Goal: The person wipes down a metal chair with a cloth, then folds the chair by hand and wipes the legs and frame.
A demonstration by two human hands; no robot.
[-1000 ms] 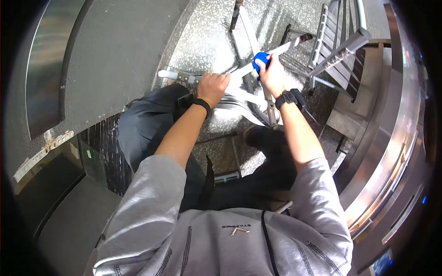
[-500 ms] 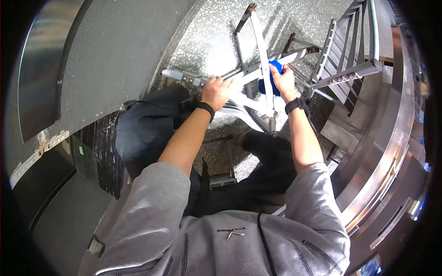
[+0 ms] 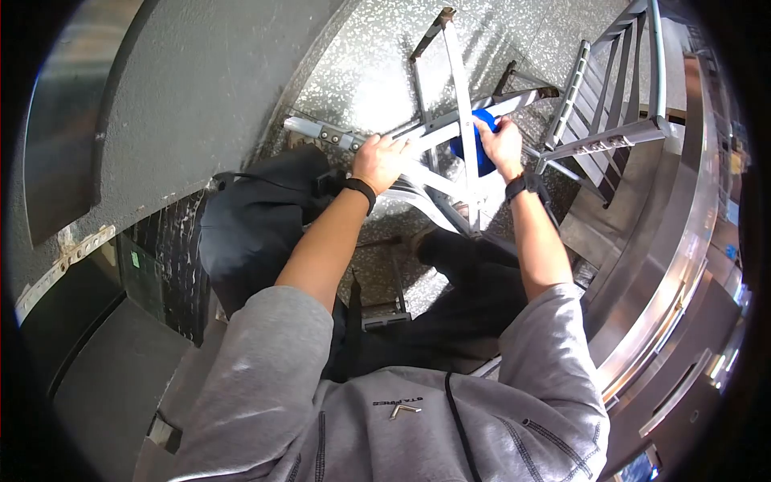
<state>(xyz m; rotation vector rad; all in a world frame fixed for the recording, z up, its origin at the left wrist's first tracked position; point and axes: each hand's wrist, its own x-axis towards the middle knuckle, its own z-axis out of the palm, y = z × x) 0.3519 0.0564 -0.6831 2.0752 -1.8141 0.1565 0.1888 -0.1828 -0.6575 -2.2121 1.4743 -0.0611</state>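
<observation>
A silver metal folding frame point(image 3: 456, 68) with crossed bars, like a folding chair or stool, stands tilted in front of me. My left hand point(image 3: 379, 163) is closed round one of its bars at the left. In my right hand point(image 3: 503, 149) is a blue cloth point(image 3: 484, 158), bunched behind and beside the upright bar, against the crossing tube. The fingertips of that hand are partly sunk in the cloth. Rusty brown ends show on several of the frame's legs.
To the right stands a slatted metal folding chair point(image 3: 614, 88). A long steel counter edge point(image 3: 654, 313) curves down the right side, and a grey wall point(image 3: 209, 88) rises on the left. The speckled floor point(image 3: 361, 60) lies beneath.
My right hand has shifted slightly right and down with the blue cloth, and more of the cloth shows. My left hand stays on its bar.
</observation>
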